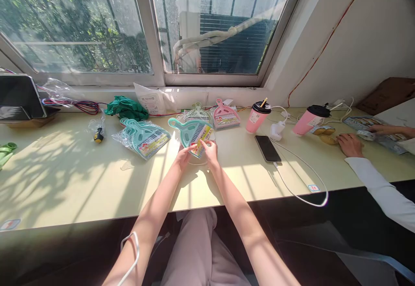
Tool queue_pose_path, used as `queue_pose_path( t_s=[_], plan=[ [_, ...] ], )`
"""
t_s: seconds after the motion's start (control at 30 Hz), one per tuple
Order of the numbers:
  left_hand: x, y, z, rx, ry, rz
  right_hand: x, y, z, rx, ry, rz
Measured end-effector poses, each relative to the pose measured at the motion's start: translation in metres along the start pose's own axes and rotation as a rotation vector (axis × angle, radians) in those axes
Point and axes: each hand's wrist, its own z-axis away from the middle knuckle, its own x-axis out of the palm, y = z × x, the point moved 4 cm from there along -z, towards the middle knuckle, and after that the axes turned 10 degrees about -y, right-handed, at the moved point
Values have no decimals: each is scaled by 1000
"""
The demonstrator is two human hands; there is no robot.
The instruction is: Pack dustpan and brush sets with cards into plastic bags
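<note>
A teal dustpan-and-brush set with a yellow printed label is held above the table in front of me. My left hand grips its lower left edge, fingers closed on it. My right hand pinches the label side at the lower right. Just left of it lie several similar teal sets in clear plastic wrapping. Behind it are a pale green set and a pink set. Under the held set, the rim of something round and clear shows in part.
Pink cups with black lids stand right of centre, near a phone on a white cable and a charger. At far right, another person's hands rest at the table. A screwdriver and green cloth are left.
</note>
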Motion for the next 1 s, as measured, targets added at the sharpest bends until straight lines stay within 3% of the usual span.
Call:
queue_pose_path(
  t_s=[0.1,0.23,0.37,0.53,0.6,0.73,0.8,1.0],
  plan=[
    [3,1,-1,41,-29,-46,-6,2,3,122,164,112],
    [7,5,-1,48,-20,-36,-11,2,2,159,197,13],
    [10,11,1,102,-48,57,-19,3,-1,198,121,-324],
    [8,7,3,89,-40,161,-14,-1,-2,168,-63,-434],
    [8,5,3,88,-46,187,-9,0,-1,146,-67,-356],
    [10,4,1,105,-60,141,-9,5,2,152,133,-1],
    [11,4,0,102,-62,98,-9,4,4,158,172,114],
    [10,0,-5,88,-14,22,-12,-5,9,206,213,246]
  ],
)
